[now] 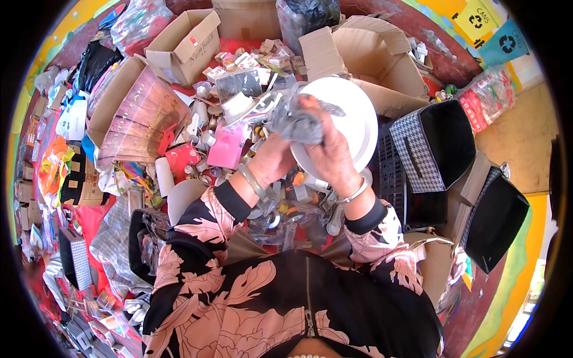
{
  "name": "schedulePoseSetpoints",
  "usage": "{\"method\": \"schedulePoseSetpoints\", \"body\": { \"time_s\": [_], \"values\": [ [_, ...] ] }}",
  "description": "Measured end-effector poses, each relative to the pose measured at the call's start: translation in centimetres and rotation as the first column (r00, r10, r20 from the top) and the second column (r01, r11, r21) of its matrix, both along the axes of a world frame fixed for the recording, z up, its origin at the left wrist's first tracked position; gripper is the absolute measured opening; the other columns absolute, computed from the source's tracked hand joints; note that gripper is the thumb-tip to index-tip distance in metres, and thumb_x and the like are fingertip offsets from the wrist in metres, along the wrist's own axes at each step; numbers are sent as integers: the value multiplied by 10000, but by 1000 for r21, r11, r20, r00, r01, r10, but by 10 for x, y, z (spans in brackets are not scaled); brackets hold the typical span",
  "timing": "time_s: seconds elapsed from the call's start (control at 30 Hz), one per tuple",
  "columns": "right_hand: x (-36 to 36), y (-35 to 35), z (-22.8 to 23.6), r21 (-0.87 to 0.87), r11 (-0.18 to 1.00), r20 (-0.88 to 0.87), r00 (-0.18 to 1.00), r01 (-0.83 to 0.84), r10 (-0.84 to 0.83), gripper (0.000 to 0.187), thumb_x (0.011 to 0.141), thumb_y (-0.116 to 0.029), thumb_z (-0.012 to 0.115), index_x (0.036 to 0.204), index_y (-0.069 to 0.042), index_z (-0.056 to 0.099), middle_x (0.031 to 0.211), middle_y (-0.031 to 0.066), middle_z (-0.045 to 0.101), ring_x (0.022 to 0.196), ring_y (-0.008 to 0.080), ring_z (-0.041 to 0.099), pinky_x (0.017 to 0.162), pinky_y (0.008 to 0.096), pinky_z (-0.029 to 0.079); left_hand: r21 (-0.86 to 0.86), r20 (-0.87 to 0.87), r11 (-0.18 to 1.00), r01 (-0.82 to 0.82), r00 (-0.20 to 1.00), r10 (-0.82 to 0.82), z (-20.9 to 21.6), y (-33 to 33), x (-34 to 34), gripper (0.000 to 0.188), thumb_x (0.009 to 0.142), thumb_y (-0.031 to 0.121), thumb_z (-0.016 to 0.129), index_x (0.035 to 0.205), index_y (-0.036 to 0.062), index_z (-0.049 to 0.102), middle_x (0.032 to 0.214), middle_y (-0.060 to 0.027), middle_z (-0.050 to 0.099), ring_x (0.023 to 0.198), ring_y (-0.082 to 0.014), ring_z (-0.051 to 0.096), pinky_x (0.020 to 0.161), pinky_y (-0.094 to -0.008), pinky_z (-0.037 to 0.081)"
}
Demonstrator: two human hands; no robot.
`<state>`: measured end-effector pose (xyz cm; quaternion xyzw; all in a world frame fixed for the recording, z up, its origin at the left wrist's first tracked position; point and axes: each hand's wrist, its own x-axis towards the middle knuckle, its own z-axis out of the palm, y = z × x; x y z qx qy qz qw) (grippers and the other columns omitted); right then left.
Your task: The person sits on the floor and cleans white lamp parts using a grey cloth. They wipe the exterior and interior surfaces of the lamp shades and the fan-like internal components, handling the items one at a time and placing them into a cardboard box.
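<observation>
Both my hands come together in front of my chest, over a heap of mixed small items. Between them is a crumpled grey bundle [300, 127], thin and partly see-through like plastic film. My left hand [270, 160] closes on its lower left side, most of its fingers hidden. My right hand [329, 149] grips it from the right, fingers curled and pointing up. Directly behind my right hand shows a large white round plate or lid [357, 119]; I cannot tell whether that hand touches it. A pink flat packet [227, 145] lies on the heap left of my hands.
An open cardboard box [382, 56] stands far right, another box [184, 48] far left. Black bins with checked fronts [421, 149] stand to the right, beside a dark plastic crate [391, 173]. A pink pleated box [143, 113] and piled goods crowd the left.
</observation>
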<state>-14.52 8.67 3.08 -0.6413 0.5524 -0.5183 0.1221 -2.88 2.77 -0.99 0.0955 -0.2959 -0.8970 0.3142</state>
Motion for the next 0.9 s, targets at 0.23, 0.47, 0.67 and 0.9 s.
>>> {"method": "schedulePoseSetpoints", "body": {
  "time_s": [0.23,0.47,0.67,0.9],
  "values": [
    [1,9,12,-39,989,-144,980,-141,135,424,722,67,606,1124,-33,515,1212,142,557,1212,330,458,1006,391,361,170,-182,985,44,983,-13,3,-9,12,558,766,323,667,1233,82,479,1195,-67,533,1111,-209,508,986,-380,378],
    [-17,14,19,11,918,-125,911,-395,394,444,570,142,566,980,-30,585,1122,138,603,1175,348,488,994,442,371,59,-221,995,85,973,-70,23,-13,18,530,863,328,567,1263,9,428,1207,-129,528,1087,-247,543,869,-363,474],
    [1,17,4,104,861,-333,798,-498,502,454,493,129,505,907,-16,624,1072,117,631,1172,315,500,1004,451,353,129,175,978,-161,975,138,24,-17,18,365,827,231,596,1098,-9,551,1010,-107,619,877,-218,617,777,-321,498],
    [-36,25,8,97,949,-469,827,-300,310,342,565,111,514,867,-9,619,1069,124,635,1087,287,568,939,415,408,135,-30,947,-292,954,298,13,-47,29,467,776,163,637,1173,-32,487,1101,-128,587,1029,-262,570,918,-397,448]
  ]
}}
